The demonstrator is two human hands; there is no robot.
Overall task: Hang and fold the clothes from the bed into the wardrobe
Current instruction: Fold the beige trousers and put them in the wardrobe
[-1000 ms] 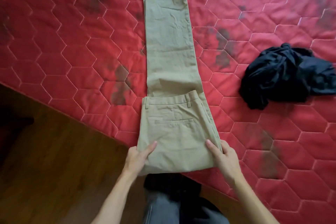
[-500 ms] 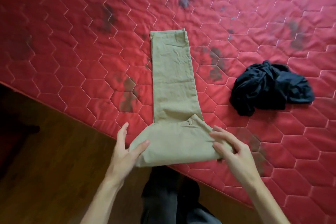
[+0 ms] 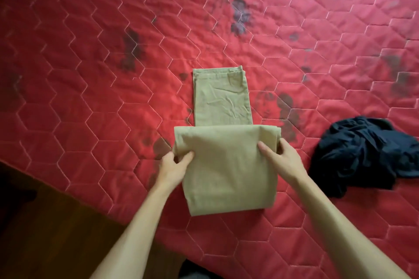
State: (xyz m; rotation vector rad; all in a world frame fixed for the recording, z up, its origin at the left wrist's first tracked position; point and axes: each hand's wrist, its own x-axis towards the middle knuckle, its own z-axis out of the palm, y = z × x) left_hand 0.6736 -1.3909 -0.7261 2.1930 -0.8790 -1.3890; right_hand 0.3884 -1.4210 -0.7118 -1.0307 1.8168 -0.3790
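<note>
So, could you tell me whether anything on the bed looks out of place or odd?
Two things. A dark blue garment lies crumpled in a heap on the red quilt, to the right of the part-folded khaki trousers. The quilt also carries dark grey blotches, like stains, scattered across it.

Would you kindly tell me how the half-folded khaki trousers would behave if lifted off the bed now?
Probably floppy: the khaki trousers curve softly at the fold that the left hand and right hand grip, so the unfolded leg end would likely droop. The creased, matte cloth looks unlikely to slip.
</note>
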